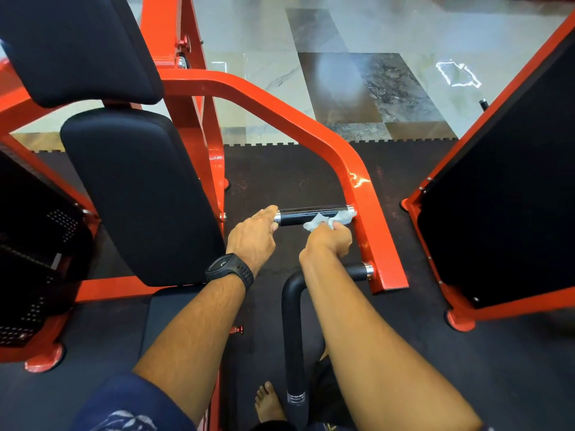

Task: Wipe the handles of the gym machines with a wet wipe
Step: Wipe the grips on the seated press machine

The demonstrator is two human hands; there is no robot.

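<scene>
Chiefly inspected: a handle (298,213), a short black horizontal bar with chromed ends, was found fixed to the red arm (357,181) of a gym machine, beside the seat pad (140,197).
Wet wipe: a white wet wipe (326,219) was seen bunched against the handle, near the end joined to the red arm.
Right hand: the fingers of the right hand (329,241) were curled round the wet wipe, which was pressed to the near side of the handle.
Left hand: the fingers of the left hand (252,234) were closed on the free chromed end of the handle; nothing else was held.
Handling, wipe: it was judged light, limp and damp, liable to bunch or tear. It would best be kept wadded in the fingers and wrapped round the bar.
Handling, handle: it was judged rigid and glossy, hence slippery once wetted. Steadying at the free end was considered prudent, since the red arm may swing.
Containers: no packet, tub or bin was seen in view, so the source of the wipe could not be established.
Second handle: a bent black bar (292,321) was noted below the right forearm; whether it had been wiped could not be told.
</scene>
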